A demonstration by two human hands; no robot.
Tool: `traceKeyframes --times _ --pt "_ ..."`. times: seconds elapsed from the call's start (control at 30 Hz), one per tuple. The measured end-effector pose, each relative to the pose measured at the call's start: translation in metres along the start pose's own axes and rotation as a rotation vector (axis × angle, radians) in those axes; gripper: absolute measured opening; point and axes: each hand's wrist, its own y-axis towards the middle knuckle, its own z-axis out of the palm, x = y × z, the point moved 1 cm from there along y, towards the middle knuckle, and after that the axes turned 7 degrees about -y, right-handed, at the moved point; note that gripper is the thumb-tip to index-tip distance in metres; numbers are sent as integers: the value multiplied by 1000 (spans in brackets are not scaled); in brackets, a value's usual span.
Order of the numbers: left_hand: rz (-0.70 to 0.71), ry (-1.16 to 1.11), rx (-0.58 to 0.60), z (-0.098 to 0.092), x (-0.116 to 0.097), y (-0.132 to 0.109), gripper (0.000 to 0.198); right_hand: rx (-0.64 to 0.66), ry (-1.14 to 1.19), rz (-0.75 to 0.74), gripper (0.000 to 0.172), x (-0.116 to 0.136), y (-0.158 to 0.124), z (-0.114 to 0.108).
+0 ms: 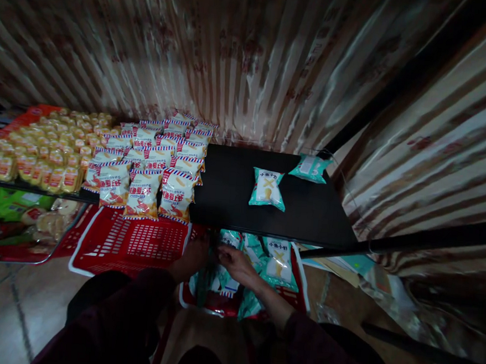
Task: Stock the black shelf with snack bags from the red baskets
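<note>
My left hand [194, 254] and my right hand [236, 264] are close together over the right red basket [306, 300], just below the shelf's front edge. Between them a teal snack bag [205, 283] is turned edge-on, dark and blurred. My left fingers look closed on its side, partly in shadow. The right hand's fingers are bent and pinched at its other side. More teal snack bags [279, 262] fill the basket around my hands. On the black shelf [225, 203], one teal bag [268, 188] lies face up and another [310, 168] lies at the back right.
Rows of white-and-orange snack bags [143, 193] cover the shelf's middle, with small yellow packets [53, 152] left of them. Below stands another red basket [139, 241]; a further basket [13, 254] holds mixed packets. A black post [409, 241] crosses at right before a striped curtain [251, 66].
</note>
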Motion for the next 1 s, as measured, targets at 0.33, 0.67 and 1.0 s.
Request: traceKeyframes --times 0.33,0.67,1.0 --pt "-18 -58 5 -20 6 -11 56 -12 81 89 22 -22 7 7" --pt "-22 -525 -188 -32 17 -30 44 -49 544 277 23 -16 10 11" --pt "-105 -1000 -372 -35 21 -32 32 -185 981 440 22 -2 5 -6"
